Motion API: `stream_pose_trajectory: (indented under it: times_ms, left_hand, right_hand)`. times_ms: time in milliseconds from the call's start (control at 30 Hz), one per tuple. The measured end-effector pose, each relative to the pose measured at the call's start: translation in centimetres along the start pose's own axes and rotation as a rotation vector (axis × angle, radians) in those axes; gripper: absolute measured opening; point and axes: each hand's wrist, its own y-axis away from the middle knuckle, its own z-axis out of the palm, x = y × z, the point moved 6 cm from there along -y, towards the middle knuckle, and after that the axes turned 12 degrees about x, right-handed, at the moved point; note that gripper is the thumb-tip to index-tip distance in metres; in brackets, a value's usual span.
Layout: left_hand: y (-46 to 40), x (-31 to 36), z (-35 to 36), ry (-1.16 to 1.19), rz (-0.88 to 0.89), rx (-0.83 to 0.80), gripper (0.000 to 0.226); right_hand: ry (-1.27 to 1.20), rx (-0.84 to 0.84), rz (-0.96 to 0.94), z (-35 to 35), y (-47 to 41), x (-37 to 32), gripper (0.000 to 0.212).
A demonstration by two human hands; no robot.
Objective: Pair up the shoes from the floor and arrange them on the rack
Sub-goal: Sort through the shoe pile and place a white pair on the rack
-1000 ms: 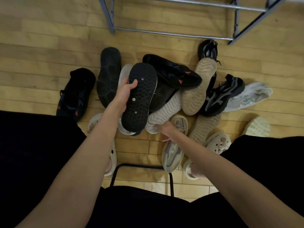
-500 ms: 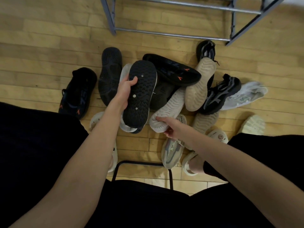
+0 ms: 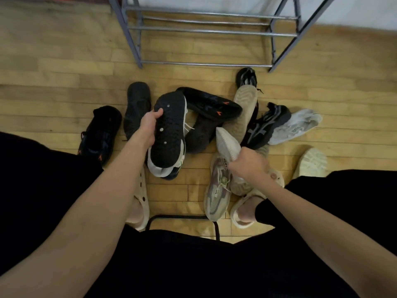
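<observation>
The rack [image 3: 206,32] is cut off by the top edge, so only its lower bars show. The right hand [image 3: 247,162] covers the heel of the pale shoe [image 3: 226,144] it grips. Black clothing hides the heels of the black sneaker [image 3: 101,134] and the cream shoe [image 3: 313,162].

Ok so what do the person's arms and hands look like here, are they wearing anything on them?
Both forearms are bare, with no sleeves in view. The left hand and the right hand wear no gloves, and no watch, bracelet or ring shows on either.
</observation>
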Motion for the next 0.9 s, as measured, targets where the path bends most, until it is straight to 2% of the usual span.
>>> stream_pose_trajectory:
  times_ms: [133,267,333,567,667,733,800,867,900]
  left_hand:
    - [-0.4,-0.5,-1.9,-0.002,-0.060,0.033,0.043]
    - [0.3,-0.8,-2.8,0.028,-0.070,0.041,0.045]
    - [0.6,-0.5,-3.0,0.046,-0.063,0.038,0.044]
    - [2.0,0.4,-4.6,-0.015,-0.018,0.059,0.044]
    - [2.6,1.2,-5.1,-0.022,0.012,0.068,0.036]
    - [2.9,1.6,-5.3,-0.008,0.030,0.080,0.038]
    - [2.8,1.9,-5.5,0.013,0.037,0.098,0.037]
    - [2.5,2.0,-5.8,0.043,0.041,0.105,0.041]
    - [2.3,2.1,-5.9,0.056,0.042,0.103,0.043]
  right_hand:
    - [-0.030,-0.014,-0.061,0.0,-0.6,-0.3,0.045]
    - [0.053,0.019,-0.179,-0.4,-0.3,-0.5,0.049]
    - [0.088,0.026,-0.254,0.0,0.3,-1.2,0.058]
    - [0.006,-0.010,-0.377,1.5,1.9,-4.7,0.069]
    - [0.107,0.070,-0.408,1.9,2.0,-6.4,0.091]
    - [0.211,0.170,-0.507,2.1,2.0,-8.2,0.100]
    - [0.295,0.168,-0.730,2.8,2.0,-10.5,0.086]
    - [0.327,0.000,-0.866,3.7,1.7,-11.8,0.066]
    - [0.354,-0.101,-0.863,4.2,1.5,-12.1,0.054]
